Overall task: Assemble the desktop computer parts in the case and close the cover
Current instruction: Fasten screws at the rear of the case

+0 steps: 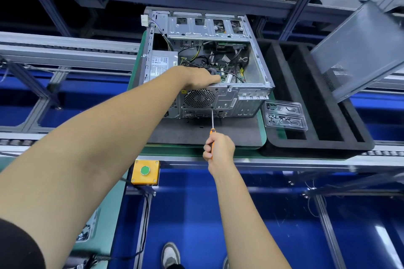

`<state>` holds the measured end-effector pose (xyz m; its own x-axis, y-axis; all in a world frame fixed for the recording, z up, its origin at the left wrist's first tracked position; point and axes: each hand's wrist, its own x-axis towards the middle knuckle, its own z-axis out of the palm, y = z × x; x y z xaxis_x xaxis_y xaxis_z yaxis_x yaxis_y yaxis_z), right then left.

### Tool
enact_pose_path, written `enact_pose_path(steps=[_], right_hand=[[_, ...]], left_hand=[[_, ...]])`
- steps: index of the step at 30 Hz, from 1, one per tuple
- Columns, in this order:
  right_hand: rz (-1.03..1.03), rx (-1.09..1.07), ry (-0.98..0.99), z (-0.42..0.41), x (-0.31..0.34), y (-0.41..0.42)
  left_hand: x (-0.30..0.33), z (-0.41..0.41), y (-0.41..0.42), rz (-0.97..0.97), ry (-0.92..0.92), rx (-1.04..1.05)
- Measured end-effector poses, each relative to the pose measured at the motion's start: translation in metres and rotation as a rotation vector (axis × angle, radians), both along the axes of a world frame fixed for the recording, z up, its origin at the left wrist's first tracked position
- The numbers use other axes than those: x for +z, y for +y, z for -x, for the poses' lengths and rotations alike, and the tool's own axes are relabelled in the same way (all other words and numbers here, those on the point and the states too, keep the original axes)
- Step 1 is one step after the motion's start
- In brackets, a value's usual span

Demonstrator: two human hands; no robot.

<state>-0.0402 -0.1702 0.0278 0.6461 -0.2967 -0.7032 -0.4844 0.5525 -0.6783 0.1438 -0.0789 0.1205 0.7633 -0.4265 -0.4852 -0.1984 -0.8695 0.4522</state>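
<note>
Grey steel computer case (247, 98) lies open on a dark mat (238, 131) atop a green pallet (262, 124), cover (360, 50) leaning at right. Power supply (161, 63) label unreadable. Left hand (201, 77) reaches inside over the rear edge; fingers hidden, grip unclear. Right hand (218, 150) grips an orange-handled screwdriver (212, 124), tip at the rear fan grille (199, 98). Clear screw tray (284, 116) beside; yellow box with green button (145, 171) on the conveyor frame.

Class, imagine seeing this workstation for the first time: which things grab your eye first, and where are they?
The open computer case sits centre on a grey mat, the left hand reaching inside. Below it, the right hand grips an orange-handled screwdriver against the rear panel. A yellow button box sits on the near rail.
</note>
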Motion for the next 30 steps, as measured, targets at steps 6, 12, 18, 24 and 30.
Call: enact_pose_path(steps=[6, 12, 18, 24, 30], right_hand=[[0.7, 0.054, 0.044, 0.016, -0.013, 0.006], [1.075, 0.158, 0.091, 0.013, -0.02, 0.008], [0.409, 0.056, -0.052, 0.006, -0.029, 0.0], [-0.353, -0.032, -0.022, 0.009, -0.022, -0.001], [0.558, -0.11, -0.045, 0.012, -0.02, 0.014]], left_hand=[[-0.001, 0.0, 0.0, 0.021, 0.001, 0.008], [-0.001, 0.0, 0.0, 0.017, -0.04, -0.019], [-0.001, 0.0, 0.0, 0.002, -0.04, -0.04], [0.0, 0.0, 0.001, 0.018, -0.013, -0.045], [0.0, 0.0, 0.001, -0.003, -0.035, -0.041]])
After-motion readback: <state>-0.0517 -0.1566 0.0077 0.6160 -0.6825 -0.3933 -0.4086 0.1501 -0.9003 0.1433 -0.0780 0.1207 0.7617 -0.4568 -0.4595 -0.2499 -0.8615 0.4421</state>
